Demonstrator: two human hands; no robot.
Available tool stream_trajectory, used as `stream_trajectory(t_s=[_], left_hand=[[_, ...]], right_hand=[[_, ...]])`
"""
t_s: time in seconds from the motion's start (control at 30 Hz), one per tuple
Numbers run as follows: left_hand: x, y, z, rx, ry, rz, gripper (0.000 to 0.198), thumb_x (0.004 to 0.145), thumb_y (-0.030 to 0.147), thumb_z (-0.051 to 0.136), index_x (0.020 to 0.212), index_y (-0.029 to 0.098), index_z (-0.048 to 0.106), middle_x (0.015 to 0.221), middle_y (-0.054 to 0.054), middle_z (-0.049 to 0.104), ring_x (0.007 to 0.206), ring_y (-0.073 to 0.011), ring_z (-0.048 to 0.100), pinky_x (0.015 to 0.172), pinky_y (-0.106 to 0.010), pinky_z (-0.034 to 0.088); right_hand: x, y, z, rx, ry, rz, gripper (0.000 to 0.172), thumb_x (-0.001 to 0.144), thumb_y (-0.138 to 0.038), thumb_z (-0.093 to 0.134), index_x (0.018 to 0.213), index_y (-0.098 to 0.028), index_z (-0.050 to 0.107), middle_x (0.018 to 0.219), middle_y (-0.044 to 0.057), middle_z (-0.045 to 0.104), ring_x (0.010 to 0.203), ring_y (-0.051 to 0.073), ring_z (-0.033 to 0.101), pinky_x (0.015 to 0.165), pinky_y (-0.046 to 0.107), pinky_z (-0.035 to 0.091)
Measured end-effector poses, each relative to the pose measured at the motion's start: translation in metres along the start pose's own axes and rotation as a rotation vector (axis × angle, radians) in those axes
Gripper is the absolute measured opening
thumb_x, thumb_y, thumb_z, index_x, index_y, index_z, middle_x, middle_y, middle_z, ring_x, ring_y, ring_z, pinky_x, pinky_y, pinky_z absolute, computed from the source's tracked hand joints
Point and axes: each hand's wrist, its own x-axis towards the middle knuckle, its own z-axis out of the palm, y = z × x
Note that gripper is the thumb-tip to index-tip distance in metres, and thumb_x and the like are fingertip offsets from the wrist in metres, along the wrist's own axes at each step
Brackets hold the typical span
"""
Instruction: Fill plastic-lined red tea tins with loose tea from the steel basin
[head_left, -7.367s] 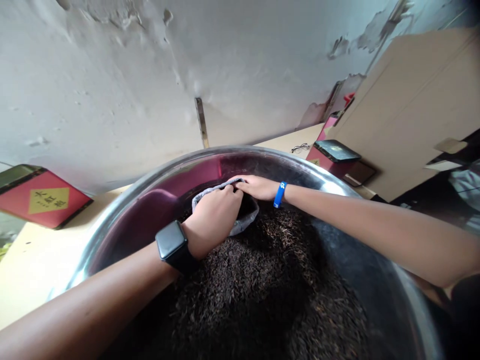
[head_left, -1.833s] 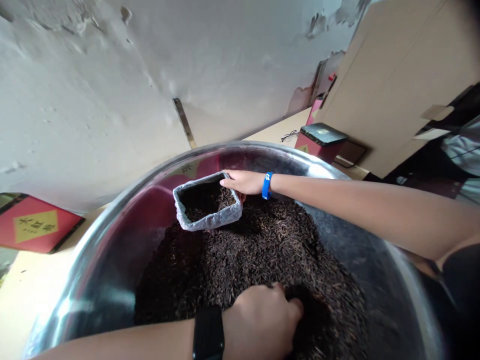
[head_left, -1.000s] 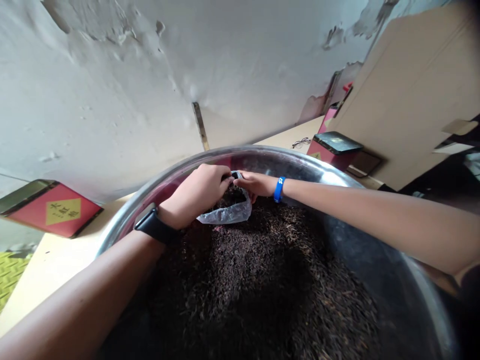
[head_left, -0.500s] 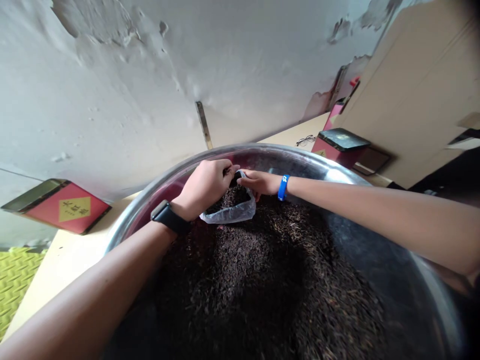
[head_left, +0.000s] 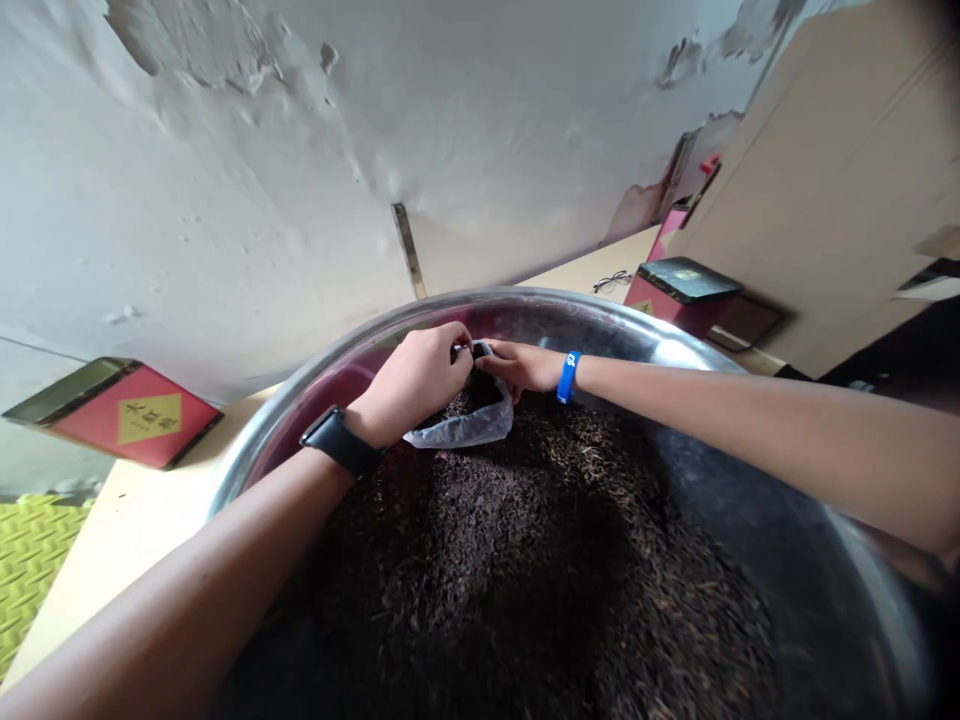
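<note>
A clear plastic bag (head_left: 461,432) with dark loose tea in it stands open-mouthed inside a large metal basin (head_left: 300,372). My left hand (head_left: 420,380), with a black watch at the wrist, reaches over the bag's left side. Its fingers are curled and pinched at the far rim. Closed on the right side of the rim is my right hand (head_left: 529,366), a blue band on its wrist, with the thumb over the edge. The fingertips of both hands nearly meet. Dark loose tea leaves (head_left: 510,540) are heaped in the basin around the bag.
A red tin (head_left: 154,418) with a yellow label stands on the pale table (head_left: 150,510) at left. Another red tin (head_left: 679,300) and a pair of glasses (head_left: 613,281) are at right. Behind the basin rises a peeling wall (head_left: 480,140). A yellow mat (head_left: 37,560) lies lower left.
My left hand has shifted slightly, its fingers curling more at the bag's far rim. The bag and my right hand have moved very slightly right.
</note>
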Motion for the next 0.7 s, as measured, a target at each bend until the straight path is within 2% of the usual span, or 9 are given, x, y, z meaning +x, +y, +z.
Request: stream_trajectory(t_s=[0.07,0.23,0.33,0.43,0.5,0.57,0.7], left_hand=[[0.0009,-0.0017,0.0023,-0.039,0.003,0.025,0.025,0.083,0.018,0.038,0.097,0.017,0.058,0.091,-0.006,0.063,0.082,-0.0161,0.055,0.07,-0.028,0.039],[0.0008,-0.0047,0.0065,-0.121,0.002,0.093,0.026,0.079,0.008,0.037,0.09,0.017,0.06,0.093,-0.005,0.062,0.085,-0.0151,0.053,0.075,-0.026,0.04],[-0.0015,-0.0024,0.0044,-0.218,-0.003,0.089,0.027,0.081,0.01,0.038,0.097,0.018,0.058,0.087,-0.003,0.063,0.077,-0.013,0.055,0.069,-0.024,0.04],[-0.0036,0.0004,0.0017,-0.29,-0.048,0.028,0.027,0.086,0.017,0.037,0.105,0.017,0.056,0.072,-0.001,0.062,0.059,-0.0104,0.052,0.058,-0.022,0.038],[-0.0037,0.0008,0.0009,-0.279,-0.063,0.014,0.025,0.087,0.021,0.037,0.1,0.016,0.058,0.068,-0.001,0.061,0.052,-0.009,0.048,0.054,-0.022,0.035],[-0.0028,0.0,0.0007,-0.22,-0.021,0.028,0.025,0.087,0.024,0.039,0.089,0.015,0.061,0.068,-0.002,0.061,0.053,-0.0091,0.047,0.055,-0.023,0.034],[-0.0003,-0.0007,0.0002,-0.091,0.069,0.034,0.039,0.089,0.035,0.035,0.069,0.014,0.061,0.062,-0.004,0.058,0.052,-0.0106,0.042,0.053,-0.026,0.029]], right_hand=[[0.0,-0.0006,-0.0001,-0.008,-0.002,0.01,0.022,0.092,-0.034,0.032,0.108,-0.021,0.037,0.059,-0.002,0.055,0.047,0.012,0.057,0.041,0.021,0.048],[0.0,-0.0005,-0.0002,-0.014,0.009,0.011,0.026,0.091,-0.039,0.032,0.11,-0.021,0.037,0.061,-0.002,0.055,0.049,0.011,0.057,0.041,0.02,0.048],[0.0015,0.0001,0.0002,-0.02,-0.005,-0.01,0.028,0.092,-0.04,0.031,0.108,-0.019,0.038,0.062,-0.001,0.055,0.05,0.012,0.057,0.04,0.021,0.048],[0.0021,-0.0012,0.0005,-0.026,-0.021,-0.023,0.028,0.092,-0.04,0.031,0.108,-0.018,0.038,0.063,0.0,0.055,0.05,0.012,0.057,0.04,0.021,0.048],[0.0015,-0.0024,0.0005,-0.02,-0.019,-0.017,0.028,0.092,-0.039,0.032,0.108,-0.018,0.037,0.063,0.0,0.054,0.05,0.012,0.057,0.041,0.022,0.049],[0.0006,-0.0029,0.0004,-0.014,-0.014,-0.013,0.026,0.092,-0.037,0.032,0.108,-0.018,0.036,0.062,-0.001,0.053,0.049,0.011,0.056,0.041,0.022,0.049],[0.0006,-0.0007,0.0,-0.024,0.001,-0.024,0.029,0.09,-0.041,0.037,0.106,-0.018,0.036,0.059,-0.002,0.052,0.045,0.011,0.054,0.04,0.022,0.048]])
